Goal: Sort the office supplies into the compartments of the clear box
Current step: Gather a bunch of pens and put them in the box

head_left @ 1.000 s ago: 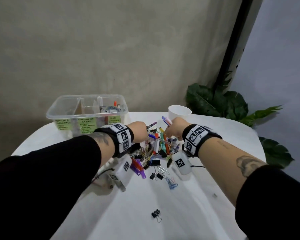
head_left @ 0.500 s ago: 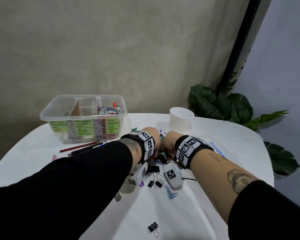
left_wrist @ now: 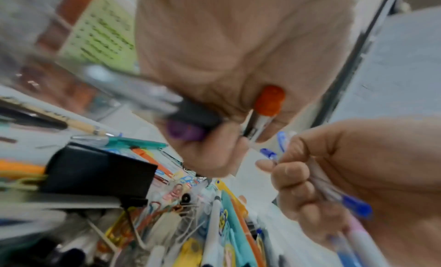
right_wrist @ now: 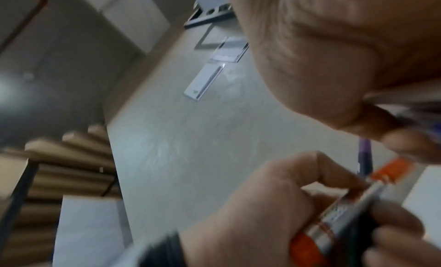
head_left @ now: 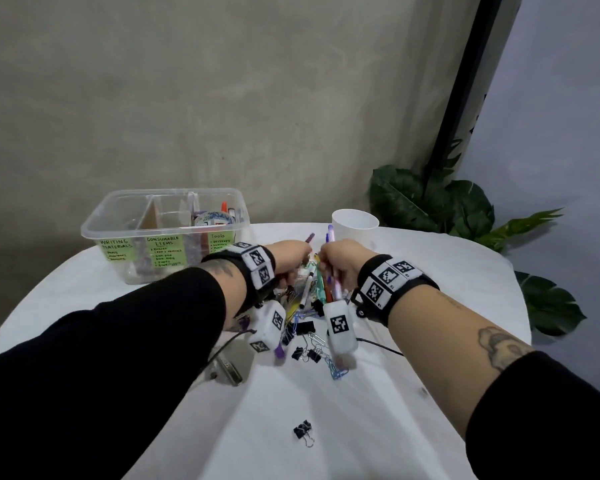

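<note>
Pens [head_left: 321, 282] lie heaped mid-table, right of the clear box [head_left: 118, 216]; from overhead, both fists have lifted since a moment ago, bundles gathered. Left-wrist view: left hand [left_wrist: 214, 101] clutches several markers, right hand [left_wrist: 346, 176] blue pens. Right-wrist view agrees. Writing compartment probably next.

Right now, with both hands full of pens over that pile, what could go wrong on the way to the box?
1. The left hand grips several pens in a loose bundle; one could slip out.
2. The right hand holds blue pens close beside it, so the bundles could knock together.
3. The white cup stands just behind the hands and might be tipped.
</note>
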### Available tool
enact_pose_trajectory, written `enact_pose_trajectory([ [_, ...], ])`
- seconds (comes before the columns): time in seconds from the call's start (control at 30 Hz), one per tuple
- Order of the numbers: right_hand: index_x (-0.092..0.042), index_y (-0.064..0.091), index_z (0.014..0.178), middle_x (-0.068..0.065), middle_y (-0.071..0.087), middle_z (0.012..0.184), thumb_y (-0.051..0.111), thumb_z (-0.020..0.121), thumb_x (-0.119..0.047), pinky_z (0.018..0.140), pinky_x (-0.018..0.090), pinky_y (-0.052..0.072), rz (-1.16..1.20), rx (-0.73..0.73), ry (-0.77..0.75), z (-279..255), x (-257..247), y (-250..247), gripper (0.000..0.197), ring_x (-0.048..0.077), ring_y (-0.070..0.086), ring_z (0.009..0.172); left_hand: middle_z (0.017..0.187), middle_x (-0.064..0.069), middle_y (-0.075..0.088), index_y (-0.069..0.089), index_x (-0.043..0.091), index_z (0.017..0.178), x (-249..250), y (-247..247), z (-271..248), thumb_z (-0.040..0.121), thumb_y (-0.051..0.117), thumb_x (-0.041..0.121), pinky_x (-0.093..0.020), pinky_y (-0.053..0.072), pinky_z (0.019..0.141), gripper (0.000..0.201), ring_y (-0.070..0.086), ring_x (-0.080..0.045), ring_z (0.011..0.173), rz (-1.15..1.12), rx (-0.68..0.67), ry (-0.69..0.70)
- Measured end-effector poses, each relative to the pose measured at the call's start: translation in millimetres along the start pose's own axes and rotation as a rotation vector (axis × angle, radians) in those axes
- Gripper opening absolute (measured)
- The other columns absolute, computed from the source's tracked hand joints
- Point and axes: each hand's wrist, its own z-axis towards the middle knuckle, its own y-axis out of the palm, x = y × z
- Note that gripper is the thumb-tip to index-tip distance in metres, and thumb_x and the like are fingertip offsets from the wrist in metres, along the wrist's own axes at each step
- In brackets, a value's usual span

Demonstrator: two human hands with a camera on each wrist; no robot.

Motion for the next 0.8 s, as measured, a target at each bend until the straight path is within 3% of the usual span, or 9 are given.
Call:
enact_pose_trajectory([
  [0.1, -0.009, 0.052, 0.087, 0.005, 0.048, 0.061, 0.044, 0.096, -0.006, 0.046, 0.025, 0.039, 0.410, 0.037, -0.081, -8, -14, 13, 0.012, 0.015, 0.042, 0.045, 0.065, -0.006, 0.052, 0.044, 0.012, 0.079, -3, -12, 1, 0.097, 0.048, 0.042, -0.017, 0.040, 0.038, 0.035, 0.051, -0.016, 0.049, -0.275, -0.111, 0.062],
  [0.17, -0.008, 0.057, 0.091, 0.008, 0.054, 0.069, 0.050, 0.095, -0.013, 0.058, 0.031, 0.050, 0.519, 0.040, -0.131, -14, -25, 27, 0.009, 0.019, 0.055, 0.056, 0.074, -0.010, 0.062, 0.055, 0.006, 0.094, -2, -17, -14, 0.098, 0.050, 0.043, -0.033, 0.060, 0.056, 0.038, 0.062, -0.021, 0.060, -0.414, -0.158, 0.163],
  [0.23, -0.010, 0.063, 0.096, 0.010, 0.061, 0.081, 0.056, 0.093, -0.024, 0.073, 0.042, 0.053, 0.510, 0.049, -0.150, -19, -34, 37, 0.016, 0.026, 0.061, 0.073, 0.080, -0.008, 0.066, 0.058, 0.005, 0.107, -5, -27, -26, 0.099, 0.046, 0.045, -0.038, 0.062, 0.064, 0.043, 0.068, -0.020, 0.066, -0.465, -0.201, 0.216],
  [0.4, -0.015, 0.062, 0.090, 0.007, 0.065, 0.085, 0.052, 0.096, -0.030, 0.066, 0.035, 0.048, 0.352, -0.016, -0.266, -29, -53, 57, 0.019, 0.022, 0.059, 0.074, 0.102, -0.013, 0.070, 0.049, 0.000, 0.131, -13, -60, -47, 0.099, 0.043, 0.045, -0.031, 0.058, 0.064, 0.055, 0.071, -0.021, 0.079, -0.432, -0.200, 0.174],
  [0.5, -0.016, 0.059, 0.105, 0.013, 0.070, 0.110, 0.045, 0.098, -0.036, 0.059, 0.031, 0.047, 0.218, -0.083, -0.390, -35, -64, 75, 0.026, 0.023, 0.061, 0.081, 0.122, -0.007, 0.058, 0.027, 0.012, 0.150, -21, -93, -52, 0.099, 0.053, 0.024, -0.035, 0.053, 0.085, 0.058, 0.061, -0.020, 0.094, -0.314, -0.034, 0.202],
  [0.6, -0.014, 0.055, 0.117, 0.012, 0.069, 0.111, 0.045, 0.099, -0.041, 0.047, 0.027, 0.041, 0.189, -0.157, -0.467, -39, -72, 91, 0.034, 0.022, 0.061, 0.073, 0.103, -0.006, 0.061, 0.046, 0.013, 0.125, -28, -111, -63, 0.104, 0.041, 0.027, -0.028, 0.055, 0.066, 0.025, 0.065, -0.009, 0.071, -0.369, -0.115, 0.294],
  [0.67, -0.017, 0.049, 0.127, 0.011, 0.067, 0.116, 0.044, 0.100, -0.043, 0.059, 0.033, 0.050, 0.231, -0.211, -0.494, -39, -77, 102, 0.038, 0.025, 0.066, 0.086, 0.093, -0.013, 0.060, 0.049, 0.007, 0.114, -28, -115, -73, 0.106, 0.035, 0.029, -0.024, 0.052, 0.051, 0.028, 0.065, -0.011, 0.063, -0.374, -0.126, 0.344],
  [0.73, -0.020, 0.042, 0.132, 0.012, 0.064, 0.119, 0.044, 0.101, -0.043, 0.074, 0.042, 0.055, 0.252, -0.248, -0.519, -39, -84, 113, 0.039, 0.028, 0.066, 0.101, 0.095, -0.015, 0.062, 0.050, 0.002, 0.123, -29, -127, -76, 0.105, 0.038, 0.023, -0.032, 0.056, 0.064, 0.030, 0.065, -0.020, 0.079, -0.392, -0.110, 0.370],
  [0.8, -0.018, 0.040, 0.128, 0.010, 0.063, 0.109, 0.041, 0.102, -0.043, 0.067, 0.033, 0.055, 0.206, -0.247, -0.557, -44, -91, 122, 0.036, 0.020, 0.065, 0.088, 0.095, -0.013, 0.065, 0.053, 0.002, 0.123, -32, -144, -81, 0.104, 0.039, 0.010, -0.034, 0.059, 0.074, 0.025, 0.065, -0.022, 0.084, -0.447, -0.117, 0.428],
])
